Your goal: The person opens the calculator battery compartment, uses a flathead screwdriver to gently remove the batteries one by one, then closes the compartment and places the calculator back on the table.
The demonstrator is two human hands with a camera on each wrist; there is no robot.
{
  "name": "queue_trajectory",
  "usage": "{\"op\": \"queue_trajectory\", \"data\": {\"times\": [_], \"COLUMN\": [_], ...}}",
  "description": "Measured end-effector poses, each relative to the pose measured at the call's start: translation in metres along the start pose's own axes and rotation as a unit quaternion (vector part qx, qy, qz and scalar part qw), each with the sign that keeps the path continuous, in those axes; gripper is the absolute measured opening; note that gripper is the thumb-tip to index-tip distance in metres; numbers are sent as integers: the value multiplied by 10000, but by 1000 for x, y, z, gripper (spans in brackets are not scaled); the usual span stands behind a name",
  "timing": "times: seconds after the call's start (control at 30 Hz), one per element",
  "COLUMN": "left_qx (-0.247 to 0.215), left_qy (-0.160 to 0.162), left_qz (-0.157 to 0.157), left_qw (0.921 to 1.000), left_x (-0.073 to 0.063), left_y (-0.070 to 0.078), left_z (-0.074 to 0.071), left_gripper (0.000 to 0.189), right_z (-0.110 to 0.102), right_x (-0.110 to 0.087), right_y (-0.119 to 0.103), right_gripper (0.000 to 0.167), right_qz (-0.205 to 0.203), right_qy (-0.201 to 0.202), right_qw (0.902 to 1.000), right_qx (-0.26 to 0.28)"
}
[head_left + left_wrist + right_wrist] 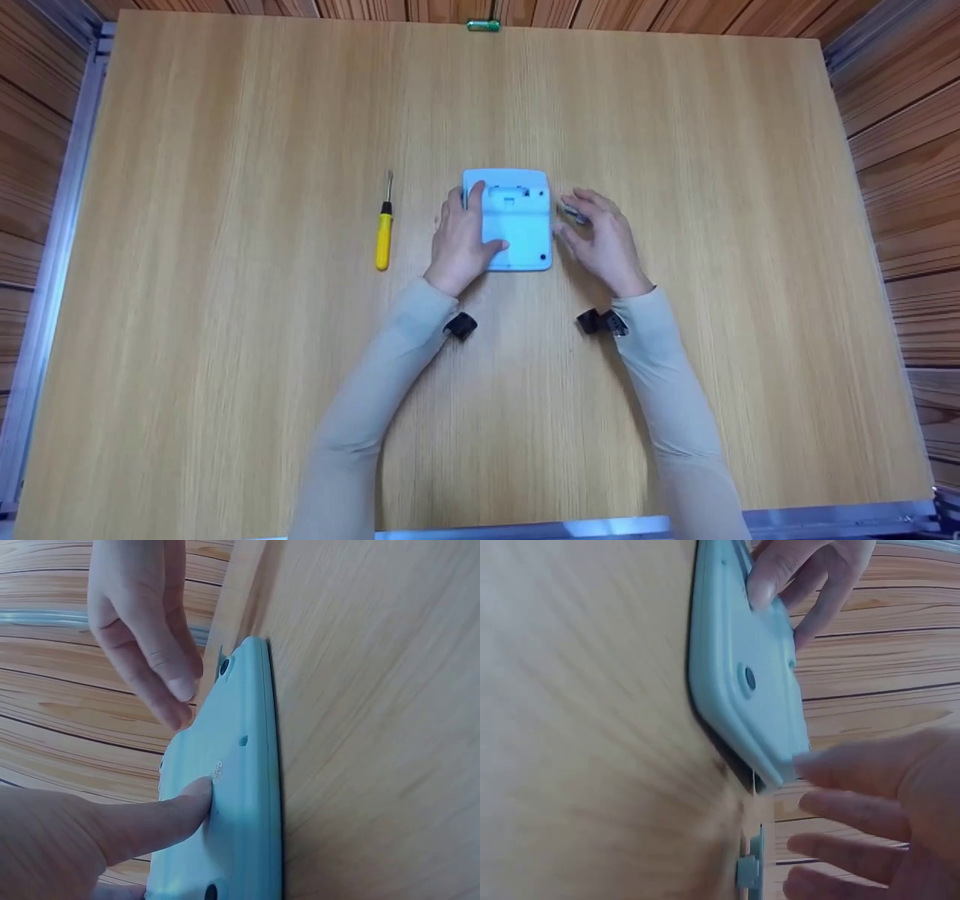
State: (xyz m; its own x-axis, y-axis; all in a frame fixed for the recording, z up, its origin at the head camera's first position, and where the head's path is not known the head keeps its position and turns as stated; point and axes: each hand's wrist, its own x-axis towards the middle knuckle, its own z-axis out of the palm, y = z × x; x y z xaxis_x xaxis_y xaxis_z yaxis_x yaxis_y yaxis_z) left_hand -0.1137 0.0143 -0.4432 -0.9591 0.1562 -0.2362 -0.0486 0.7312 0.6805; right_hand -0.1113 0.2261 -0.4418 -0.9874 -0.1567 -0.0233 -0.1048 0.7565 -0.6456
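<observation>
A light blue calculator-like device (519, 232) lies back side up, with an uncovered recess near its far edge and dark round spots at its right corners. My left hand (459, 244) holds its left side. The left thumb (176, 819) presses on the back, and fingers reach over the edge in the right wrist view. Beside the device's right edge hovers my right hand (604, 240), fingers spread and loosely bent, gripping nothing. A small light blue cover-like piece (751, 866) lies on the table by the right fingers, partly hidden by them in the head view.
To the left lies a yellow-handled screwdriver (384, 232), its tip pointing away from me. A small green cylinder (483, 25) is at the table's far edge. The wooden table (225, 360) has wood-plank walls behind and at its sides.
</observation>
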Motion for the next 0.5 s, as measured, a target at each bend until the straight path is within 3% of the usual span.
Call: {"op": "queue_trajectory", "data": {"times": [0.27, 0.5], "left_qx": [25, -18], "left_qy": [1, 28], "left_qz": [3, -3], "left_qw": [10000, 10000], "left_x": [0, -1], "left_y": [1, 1], "left_z": [1, 0], "left_gripper": [85, 86], "right_z": [1, 3], "right_x": [-1, 0], "right_y": [2, 6], "right_gripper": [35, 31], "right_qz": [441, 652], "right_qy": [199, 385], "right_qw": [9976, 9959], "right_qx": [-499, -491]}}
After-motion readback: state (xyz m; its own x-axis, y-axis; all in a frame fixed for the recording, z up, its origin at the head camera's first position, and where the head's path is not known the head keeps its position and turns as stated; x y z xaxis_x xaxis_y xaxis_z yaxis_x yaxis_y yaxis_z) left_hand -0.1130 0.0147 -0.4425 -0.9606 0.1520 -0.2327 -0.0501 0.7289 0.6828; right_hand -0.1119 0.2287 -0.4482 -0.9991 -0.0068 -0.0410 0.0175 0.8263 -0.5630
